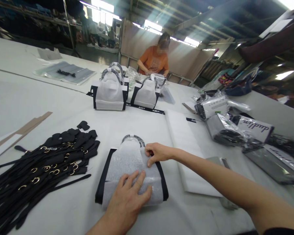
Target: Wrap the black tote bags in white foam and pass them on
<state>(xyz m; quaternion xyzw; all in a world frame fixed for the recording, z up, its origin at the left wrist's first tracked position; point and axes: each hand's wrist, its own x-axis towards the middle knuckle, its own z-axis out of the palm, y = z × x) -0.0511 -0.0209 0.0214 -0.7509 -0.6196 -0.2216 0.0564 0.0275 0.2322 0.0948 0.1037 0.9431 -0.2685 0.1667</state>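
A black handbag (165, 186) lies on the white table in front of me, with a white foam sheet (129, 160) folded over its front. Its ring-shaped handle (133, 137), covered in clear wrap, points away from me. My left hand (127, 199) rests on the lower part of the foam, fingers spread and pressed flat. At the bag's upper right, beside the handle, my right hand (155, 154) is closed in a pinch at the foam's edge. The fingers partly hide what they grip there.
Black straps with gold rings (56, 160) are heaped at left. Foam-wrapped handbags (110, 93) stand farther back. A stack of white foam sheets (191, 153) lies right of the bag, beyond it plastic-wrapped bags (225, 129). Across the table works a person in orange (154, 60).
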